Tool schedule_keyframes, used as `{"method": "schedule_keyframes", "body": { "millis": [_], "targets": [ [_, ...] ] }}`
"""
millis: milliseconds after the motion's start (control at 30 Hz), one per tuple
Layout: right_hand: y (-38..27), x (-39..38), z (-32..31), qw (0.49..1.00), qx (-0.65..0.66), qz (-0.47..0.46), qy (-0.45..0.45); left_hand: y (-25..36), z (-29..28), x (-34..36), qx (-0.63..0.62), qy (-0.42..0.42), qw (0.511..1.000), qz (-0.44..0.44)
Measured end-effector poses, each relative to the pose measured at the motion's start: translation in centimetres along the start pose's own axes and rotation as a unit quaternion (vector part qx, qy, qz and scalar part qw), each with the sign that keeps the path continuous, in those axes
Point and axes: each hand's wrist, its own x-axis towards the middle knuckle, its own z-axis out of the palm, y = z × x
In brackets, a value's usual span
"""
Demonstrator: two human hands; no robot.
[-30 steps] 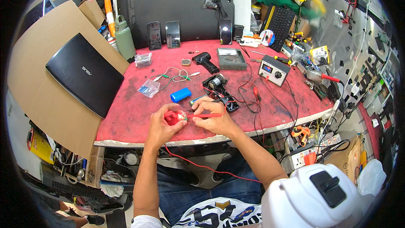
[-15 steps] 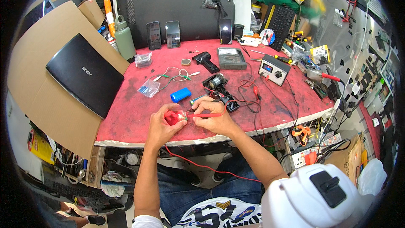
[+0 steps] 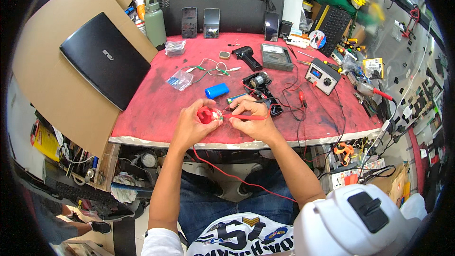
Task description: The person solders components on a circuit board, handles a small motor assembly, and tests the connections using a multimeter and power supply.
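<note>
My left hand [image 3: 190, 124] is closed round a small red part [image 3: 205, 113] with a pale and green piece, possibly a little circuit board [image 3: 217, 115], at its right side. In my right hand [image 3: 258, 122] is a red test probe [image 3: 249, 117], its tip end pointing left at that piece; whether the tip touches is too small to tell. A red wire [image 3: 227, 174] hangs below my left hand and crosses over my lap. Just beyond the hands lie a blue cylindrical battery [image 3: 217, 90] and an opened black tool body with a motor [image 3: 259, 81].
On the red mat stand a bench meter [image 3: 321, 77] with leads, a grey case [image 3: 277, 57], a black pistol-shaped housing [image 3: 248, 58], clip leads [image 3: 212, 68] and plastic bags [image 3: 180, 80]. A black laptop lid [image 3: 105, 59] leans on cardboard at left. Lower right, a white rounded object [image 3: 350, 223].
The whole view has shifted, so the bench appears higher and further right. Against the bench, both hands stay nearly in place, still holding the red part and the probe.
</note>
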Motion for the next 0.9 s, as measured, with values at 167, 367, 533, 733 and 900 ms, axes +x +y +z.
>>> {"method": "schedule_keyframes", "body": {
  "millis": [167, 367, 533, 733, 900],
  "targets": [
    [-0.1, -0.7, -0.5, 0.991, -0.071, -0.035, 0.109, -0.6, 0.0, 0.0, 0.011, -0.003, 1.0, -0.018],
    [-0.7, -1.8, -0.5, 0.977, -0.144, -0.01, 0.155, -0.5, -0.3, -0.1, 0.007, -0.003, 1.0, -0.013],
    [-0.6, -1.7, -0.5, 0.979, -0.153, 0.022, 0.135, -0.6, 0.0, -0.1, -0.002, 0.008, 1.0, -0.01],
    [-0.5, -1.7, -0.3, 0.979, -0.146, 0.013, 0.138, -0.4, -0.3, 0.0, -0.017, 0.006, 1.0, -0.01],
    [-0.3, -1.8, -0.3, 0.978, -0.158, 0.01, 0.138, -0.4, -0.4, -0.1, -0.033, -0.004, 0.999, -0.021]
  ]
}}
